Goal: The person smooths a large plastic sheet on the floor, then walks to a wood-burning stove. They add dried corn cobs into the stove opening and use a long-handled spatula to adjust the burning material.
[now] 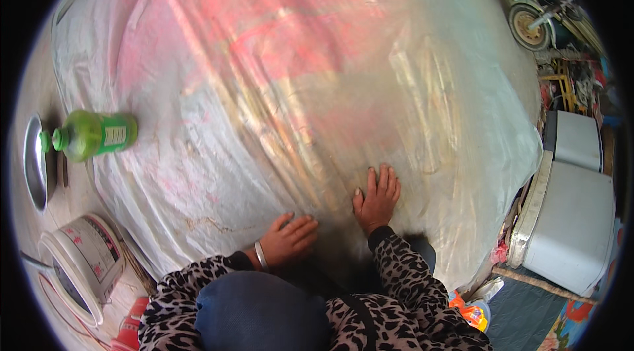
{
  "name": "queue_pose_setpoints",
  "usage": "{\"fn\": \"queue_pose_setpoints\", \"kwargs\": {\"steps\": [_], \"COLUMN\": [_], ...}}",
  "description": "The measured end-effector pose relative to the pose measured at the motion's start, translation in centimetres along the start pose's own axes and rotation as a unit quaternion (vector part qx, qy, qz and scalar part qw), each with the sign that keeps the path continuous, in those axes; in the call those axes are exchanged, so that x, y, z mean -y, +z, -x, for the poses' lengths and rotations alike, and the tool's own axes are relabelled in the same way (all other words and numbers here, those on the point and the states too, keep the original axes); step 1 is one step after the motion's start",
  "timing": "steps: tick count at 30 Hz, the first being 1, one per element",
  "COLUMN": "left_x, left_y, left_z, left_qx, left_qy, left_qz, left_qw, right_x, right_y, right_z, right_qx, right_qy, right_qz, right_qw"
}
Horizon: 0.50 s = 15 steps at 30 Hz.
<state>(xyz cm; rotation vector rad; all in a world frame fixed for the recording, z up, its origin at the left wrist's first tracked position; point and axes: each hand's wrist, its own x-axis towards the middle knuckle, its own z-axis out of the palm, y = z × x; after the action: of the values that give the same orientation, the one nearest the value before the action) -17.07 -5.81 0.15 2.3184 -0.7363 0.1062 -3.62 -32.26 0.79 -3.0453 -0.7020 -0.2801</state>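
Basin: shallow, shiny silver metal basin [36, 163] at the far left of the frame, well apart from both hands.
Bucket: white plastic bucket with a pink floral print [89, 255], lower left.
Bottle: translucent green plastic bottle with a white-and-green label [99, 136], middle left, its neck toward the left rim; whether it stands or lies, I cannot tell.
Left hand: bare, palm down at lower centre [288, 239], fingers close together and loosely bent, grasping nothing; a pale bangle [261, 256] circles the wrist.
Sheet: wide, cloudy translucent plastic sheet with a pink area at the top [330, 110], filling the centre of the frame, with long diagonal creases [281, 120].
Right hand: bare, just right of lower centre [380, 202], flat on the plastic, thumb apart from the fingers, clamped on nothing.
Handling: flat palms and light, even pressure along the creases should suit this thin film; bent fingertips might snag it.
Bin: large, boxy grey plastic bin [573, 219], right edge of the frame.
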Motion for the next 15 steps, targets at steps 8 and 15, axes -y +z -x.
{"fn": "queue_pose_setpoints", "kwargs": {"steps": [8,15], "left_x": [-0.5,0.2], "left_y": [1.4,3.2], "left_z": [0.2,1.1], "left_qx": [0.024,-0.005], "left_qy": [-0.002,0.035], "left_qz": [0.005,-0.065], "left_qw": [1.0,0.997], "right_x": [-0.2,0.7], "right_y": [-0.5,-1.5], "right_z": [0.3,-0.4], "right_qx": [0.019,0.01], "right_qy": [0.017,0.011], "right_qz": [-0.016,-0.027], "right_qw": [1.0,1.0]}}
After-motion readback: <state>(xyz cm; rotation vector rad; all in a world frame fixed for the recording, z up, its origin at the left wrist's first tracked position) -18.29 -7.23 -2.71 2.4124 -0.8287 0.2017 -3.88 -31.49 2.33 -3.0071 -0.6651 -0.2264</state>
